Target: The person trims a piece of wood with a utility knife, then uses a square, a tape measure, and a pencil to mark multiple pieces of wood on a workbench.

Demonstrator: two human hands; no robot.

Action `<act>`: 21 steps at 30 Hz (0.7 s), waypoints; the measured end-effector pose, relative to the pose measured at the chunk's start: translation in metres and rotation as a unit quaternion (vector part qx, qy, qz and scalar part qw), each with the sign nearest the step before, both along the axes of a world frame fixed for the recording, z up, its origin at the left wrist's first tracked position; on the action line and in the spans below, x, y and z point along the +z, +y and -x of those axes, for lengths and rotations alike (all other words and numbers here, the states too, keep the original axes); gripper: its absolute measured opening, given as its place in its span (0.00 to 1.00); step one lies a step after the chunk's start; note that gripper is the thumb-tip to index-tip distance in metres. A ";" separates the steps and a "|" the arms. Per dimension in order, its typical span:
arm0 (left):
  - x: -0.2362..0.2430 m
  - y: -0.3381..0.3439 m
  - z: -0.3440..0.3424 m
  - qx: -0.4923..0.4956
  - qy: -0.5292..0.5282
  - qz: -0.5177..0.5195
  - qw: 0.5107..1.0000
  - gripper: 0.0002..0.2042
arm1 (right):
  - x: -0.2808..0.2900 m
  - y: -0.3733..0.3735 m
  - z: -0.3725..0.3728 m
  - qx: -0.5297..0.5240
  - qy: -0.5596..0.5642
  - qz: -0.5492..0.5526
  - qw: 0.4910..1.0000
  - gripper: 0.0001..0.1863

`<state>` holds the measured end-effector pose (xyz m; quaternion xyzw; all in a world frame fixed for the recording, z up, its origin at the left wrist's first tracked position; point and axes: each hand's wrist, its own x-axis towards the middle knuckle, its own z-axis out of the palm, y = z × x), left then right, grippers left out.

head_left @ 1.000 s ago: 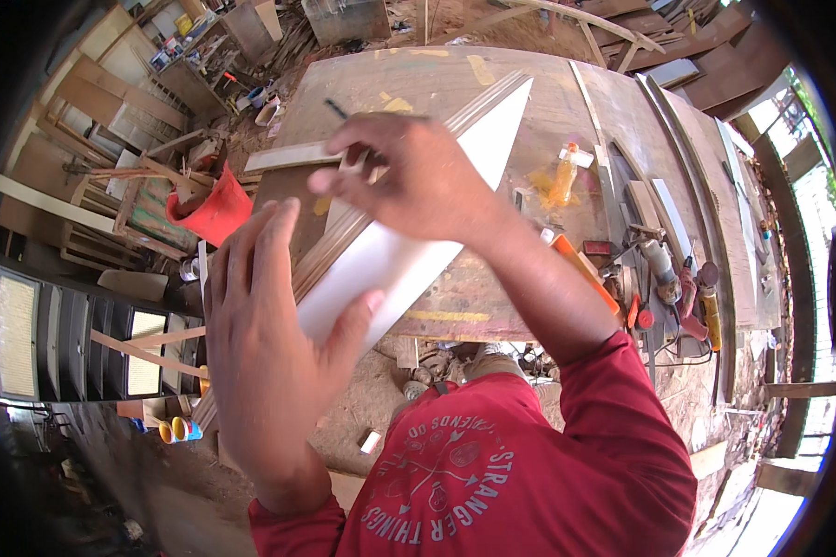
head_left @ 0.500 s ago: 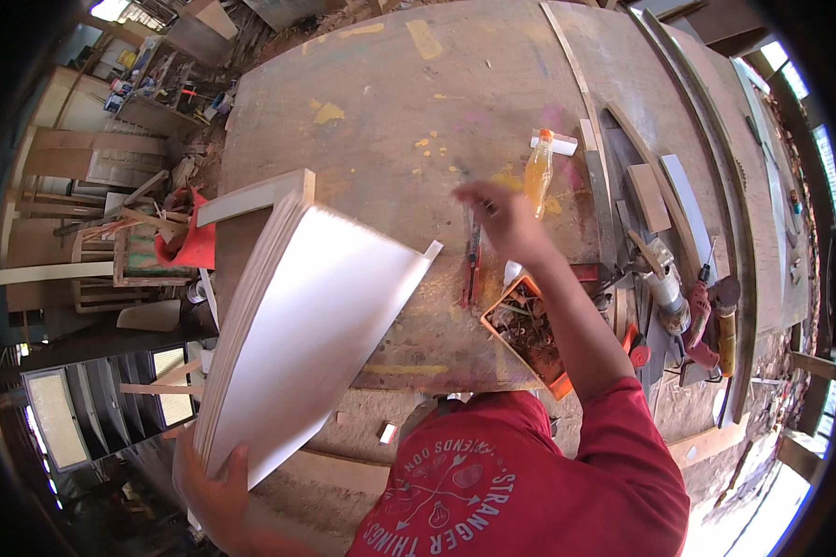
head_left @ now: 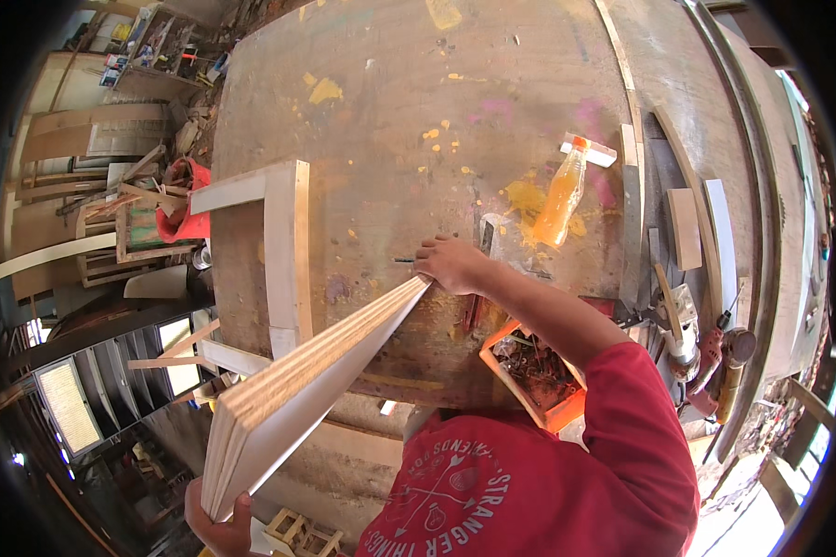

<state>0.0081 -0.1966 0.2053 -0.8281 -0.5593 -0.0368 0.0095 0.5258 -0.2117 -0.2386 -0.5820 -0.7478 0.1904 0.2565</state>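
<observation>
I hold a white-faced plywood panel (head_left: 306, 362) with layered edges, tilted across the near left of the bench. My left hand (head_left: 218, 524) grips its lower left corner, with the thumb on the edge. My right hand (head_left: 450, 265) is closed over its far end above the bench; a thin dark stick (head_left: 403, 260) shows beside those fingers, and I cannot tell whether it is held. Right of that hand lie a metal square (head_left: 489, 227) and a red-handled tool (head_left: 474, 313), near an orange tray of small hardware (head_left: 527, 364). An L-shaped pale wooden frame (head_left: 283, 241) lies behind the panel.
An orange drink bottle (head_left: 557, 200) stands on the paint-spotted bench (head_left: 390, 111). Wood strips (head_left: 683, 227) and power tools (head_left: 687, 353) line its right side. A red bucket of offcuts (head_left: 176, 209) and stacked boards (head_left: 93, 139) are beyond the left edge.
The panel has turned and tipped, showing more of its layered edge. My right hand has come down onto its far end; my left hand has stayed low at the near corner since half a second ago.
</observation>
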 end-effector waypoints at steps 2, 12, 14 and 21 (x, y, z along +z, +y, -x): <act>0.001 -0.002 0.002 0.007 -0.025 0.015 1.000 0.43 | -0.002 0.001 0.000 0.007 0.008 -0.002 1.000 0.08; 0.001 0.003 0.005 0.006 -0.068 0.022 0.997 0.43 | 0.006 0.007 -0.007 0.030 0.019 0.015 0.999 0.08; 0.002 0.007 0.004 -0.013 -0.038 0.018 0.999 0.43 | 0.008 0.004 -0.008 0.023 0.022 0.031 0.999 0.09; 0.001 -0.003 0.006 0.015 -0.035 0.014 0.999 0.44 | 0.076 -0.056 -0.043 -0.188 0.189 0.078 0.961 0.28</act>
